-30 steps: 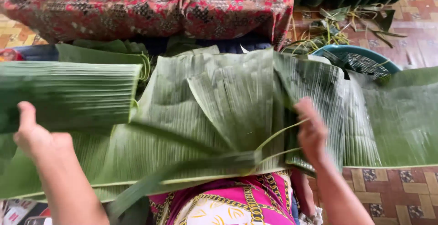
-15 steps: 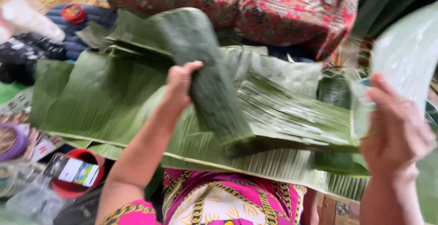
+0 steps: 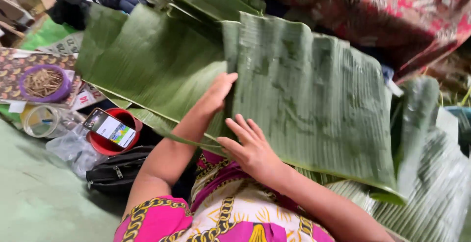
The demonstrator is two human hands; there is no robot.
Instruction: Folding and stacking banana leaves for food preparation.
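Both grips open: left hand (image 3: 216, 92) and right hand (image 3: 250, 146) flat on banana leaf (image 3: 314, 100); green floor (image 3: 34, 198).

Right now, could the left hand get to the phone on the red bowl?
Probably yes. The left hand rests on the banana leaf, and the phone lies uncovered atop the red bowl beside that forearm, nothing between.

Large green banana leaf sheet (image 3: 314, 104) lay spread flat across the lap, ribbed face up, dark blotches over the surface, near edge a paler green strip curling at the lower right corner. Overlapped a second leaf (image 3: 147, 65) extending to the left, smoother and brighter green. Both flat, edges touching under the overlap.
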